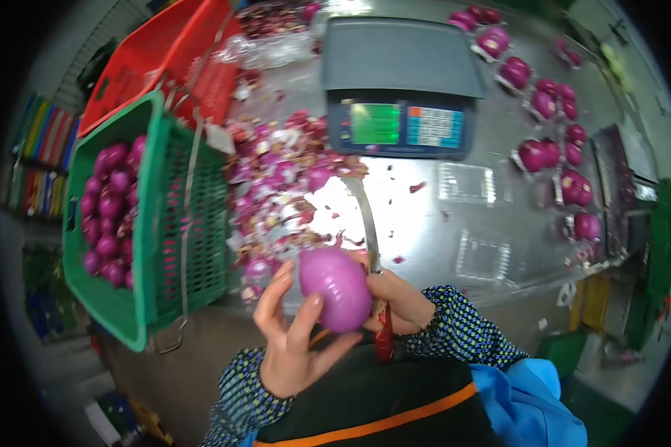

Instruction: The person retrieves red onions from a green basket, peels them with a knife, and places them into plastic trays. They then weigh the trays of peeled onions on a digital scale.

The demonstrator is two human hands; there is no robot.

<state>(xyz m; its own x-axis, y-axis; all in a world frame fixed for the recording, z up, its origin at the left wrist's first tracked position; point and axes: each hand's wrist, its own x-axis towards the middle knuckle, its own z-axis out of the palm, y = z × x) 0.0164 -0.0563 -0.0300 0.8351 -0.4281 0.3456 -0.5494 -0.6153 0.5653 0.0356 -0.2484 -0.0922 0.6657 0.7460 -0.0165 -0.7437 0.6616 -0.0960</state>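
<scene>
Blocking right fingers (397,292), knife (366,217): peeled onion (335,289)

Steel desk (425,216), shiny, with light glare just below the scale (399,74). Green basket (201,223) and red basket (156,59) on its left side. Peel scraps (283,171) strewn mid-desk. Coloured stacks (41,149) far left, blurred. Green crate (563,350) on the floor (164,372), right.

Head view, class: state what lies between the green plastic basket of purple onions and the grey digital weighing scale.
A heap of loose purple onion peelings, on the shiny metal table, seen in the head view.
</scene>
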